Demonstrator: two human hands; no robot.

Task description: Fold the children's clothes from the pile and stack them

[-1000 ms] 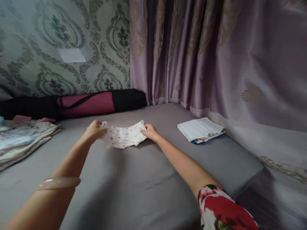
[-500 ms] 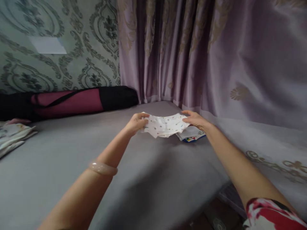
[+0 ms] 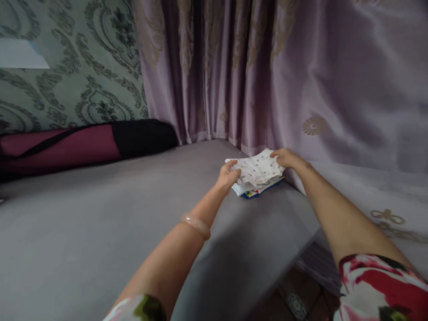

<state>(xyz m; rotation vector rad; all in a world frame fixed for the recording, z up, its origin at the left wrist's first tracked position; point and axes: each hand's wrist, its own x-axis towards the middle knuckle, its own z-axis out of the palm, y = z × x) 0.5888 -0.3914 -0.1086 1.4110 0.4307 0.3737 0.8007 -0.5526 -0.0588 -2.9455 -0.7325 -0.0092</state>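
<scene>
A white cloth with small printed figures (image 3: 259, 167) is stretched between my two hands, at the back right of the bed. My left hand (image 3: 230, 174) pinches its left edge, thumb on top. The right edge is gripped by my right hand (image 3: 282, 158). Directly beneath the cloth lies a small stack of folded cloths (image 3: 257, 191), with white, coloured-print and blue edges showing. Whether the held cloth rests fully on the stack cannot be made out.
A long maroon and black bag (image 3: 90, 143) lies along the patterned wall at the left. Purple curtains (image 3: 214, 80) hang behind and to the right of the grey bed (image 3: 100, 223). The bed's edge drops to a tiled floor at the lower right.
Both hands have carried the white cloth to the right, over the folded stack. The view has turned to the right, and the clothes at the far left are nearly out of sight.
</scene>
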